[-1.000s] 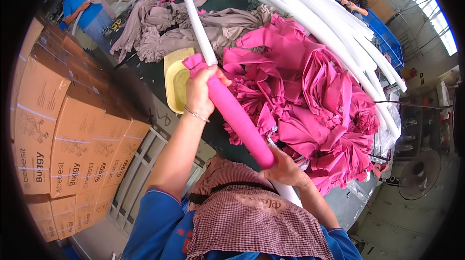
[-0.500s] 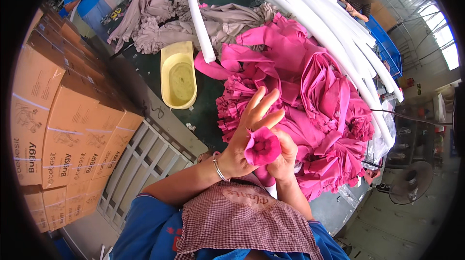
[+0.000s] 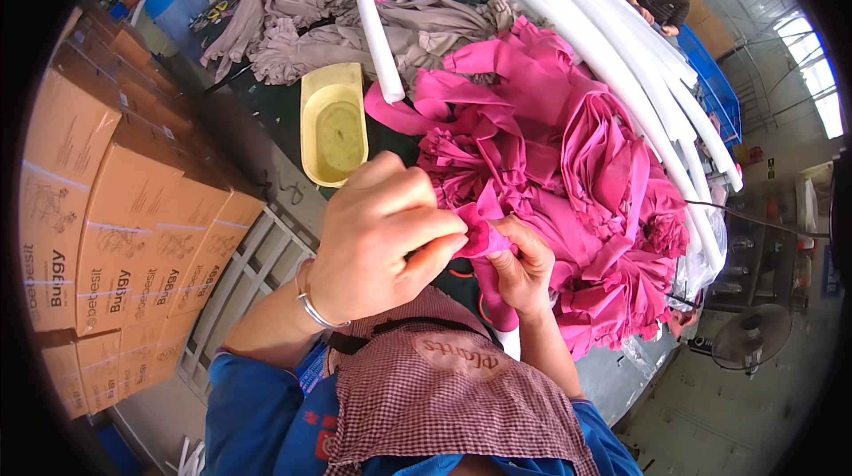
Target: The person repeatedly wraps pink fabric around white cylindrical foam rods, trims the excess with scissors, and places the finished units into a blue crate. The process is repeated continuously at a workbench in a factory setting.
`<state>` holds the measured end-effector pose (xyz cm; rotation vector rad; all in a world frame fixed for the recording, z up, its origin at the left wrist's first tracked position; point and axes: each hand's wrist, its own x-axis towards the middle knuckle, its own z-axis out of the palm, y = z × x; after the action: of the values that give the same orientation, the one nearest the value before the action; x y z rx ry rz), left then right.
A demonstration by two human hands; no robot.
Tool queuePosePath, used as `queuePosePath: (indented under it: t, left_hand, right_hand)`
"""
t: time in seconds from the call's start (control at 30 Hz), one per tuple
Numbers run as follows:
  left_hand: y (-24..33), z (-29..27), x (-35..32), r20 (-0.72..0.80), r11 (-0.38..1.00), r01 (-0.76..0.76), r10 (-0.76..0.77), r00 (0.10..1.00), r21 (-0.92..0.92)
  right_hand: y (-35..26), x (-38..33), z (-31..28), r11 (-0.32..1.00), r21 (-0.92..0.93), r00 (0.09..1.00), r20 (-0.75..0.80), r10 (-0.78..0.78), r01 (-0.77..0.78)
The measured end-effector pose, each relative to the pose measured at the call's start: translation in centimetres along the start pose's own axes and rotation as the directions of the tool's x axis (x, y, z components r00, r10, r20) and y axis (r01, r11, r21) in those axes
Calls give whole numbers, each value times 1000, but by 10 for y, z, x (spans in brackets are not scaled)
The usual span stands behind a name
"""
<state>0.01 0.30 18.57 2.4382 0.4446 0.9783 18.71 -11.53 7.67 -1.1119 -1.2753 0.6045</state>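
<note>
My left hand (image 3: pixel 377 241) is closed, its thumb and fingertips pinching the left edge of a pink fabric sleeve (image 3: pixel 484 226). My right hand (image 3: pixel 525 265) grips the sleeve's other side between thumb and fingers. The sleeve's gathered end lies between both hands, in front of my chest. Below, the pink cloth runs down toward a short white piece (image 3: pixel 509 345) by my apron; how they join is hidden. Just beyond my hands a heap of pink fabric pieces (image 3: pixel 603 165) covers the table.
A yellow basin (image 3: pixel 308 134) with shallow liquid stands left of the heap. Long white tubes (image 3: pixel 612 59) arch over the right side. Grey-beige fabric (image 3: pixel 328 55) lies at the back. Stacked cartons (image 3: pixel 133 236) rise at left, a fan (image 3: pixel 753 334) stands at right. Two people work farther off.
My left hand has gone from spread fingers around the sleeve to a closed pinch on its edge. The sleeve's opening, earlier round and facing up, is now pulled and tilted.
</note>
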Motion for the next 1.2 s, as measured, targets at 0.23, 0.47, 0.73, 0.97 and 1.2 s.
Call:
queuePosePath:
  t: [0.23,0.47,0.73,0.97,1.2]
  left_hand:
    - [-7,15,-2,110,965,-111,87,990,236]
    - [-16,42,-14,-78,997,72,-73,994,-25]
    - [-24,40,-7,103,983,-177,172,980,51]
    - [-36,58,-11,240,993,-2,30,970,-116]
    - [-32,108,-16,530,968,-138,230,816,-208]
  right_hand:
    - [-7,-1,1,996,-92,1000,4,-3,4]
    - [-12,-16,-13,992,-98,993,-98,70,-79]
    - [-23,-18,-22,948,-294,993,-44,110,-119]
    - [-46,-29,-43,849,-412,932,-5,363,-333]
    - [-80,-43,-75,811,-544,926,148,347,-217]
